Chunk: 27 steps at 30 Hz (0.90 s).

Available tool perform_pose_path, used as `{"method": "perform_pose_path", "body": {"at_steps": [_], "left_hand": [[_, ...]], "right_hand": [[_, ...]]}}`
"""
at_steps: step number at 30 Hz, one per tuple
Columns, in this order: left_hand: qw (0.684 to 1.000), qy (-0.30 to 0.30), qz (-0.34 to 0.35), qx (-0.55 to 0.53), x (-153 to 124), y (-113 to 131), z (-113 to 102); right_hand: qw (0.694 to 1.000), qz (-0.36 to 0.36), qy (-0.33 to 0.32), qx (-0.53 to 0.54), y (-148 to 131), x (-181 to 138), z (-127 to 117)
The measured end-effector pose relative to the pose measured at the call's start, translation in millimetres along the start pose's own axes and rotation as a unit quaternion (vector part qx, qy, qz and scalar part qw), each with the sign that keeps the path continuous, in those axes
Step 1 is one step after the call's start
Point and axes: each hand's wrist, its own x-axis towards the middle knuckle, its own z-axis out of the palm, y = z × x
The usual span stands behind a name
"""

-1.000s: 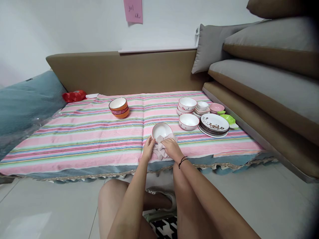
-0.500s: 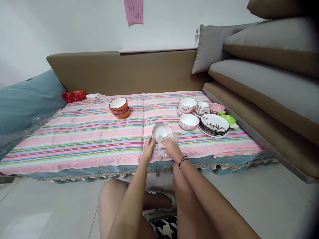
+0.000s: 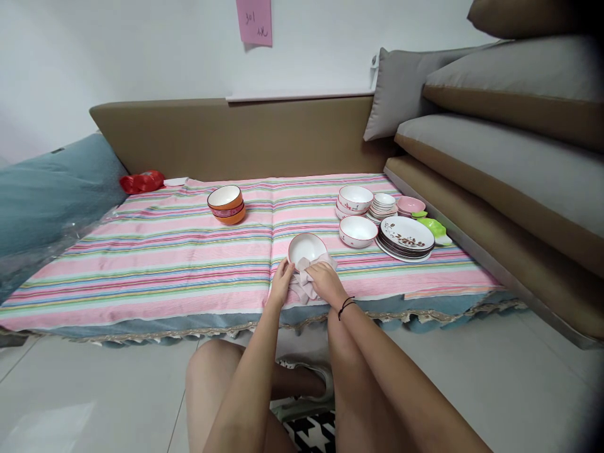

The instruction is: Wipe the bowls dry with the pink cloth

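A white bowl (image 3: 304,246) with a red rim tilts toward me near the front edge of the striped cloth. My left hand (image 3: 282,281) grips its left side, fingers closed at the rim. On the bowl's right side, my right hand (image 3: 326,281) is closed on a pale pink cloth (image 3: 302,289), which it presses against the bowl's near inside wall. The cloth bunches between both hands and hides the bowl's lower part. Another red-rimmed white bowl (image 3: 357,232) stands just to the right, apart from my hands.
Stacked white bowls (image 3: 355,199), small dishes (image 3: 384,201), patterned plates (image 3: 406,234), a pink bowl (image 3: 410,205) and a green leaf-shaped dish (image 3: 433,228) stand at right. Orange bowls (image 3: 226,207) are stacked left of centre. A red bundle (image 3: 142,182) lies far left; cushions (image 3: 509,163) rise at right.
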Motion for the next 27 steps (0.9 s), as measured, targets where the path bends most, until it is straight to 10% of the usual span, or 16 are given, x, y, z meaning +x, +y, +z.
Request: {"method": "perform_pose_path", "body": {"at_steps": [27], "left_hand": [[1.0,0.004,-0.009,0.0,2.2,-5.4,-0.6]], "right_hand": [[1.0,-0.004,0.009,0.001,1.4,0.0,2.7]]}}
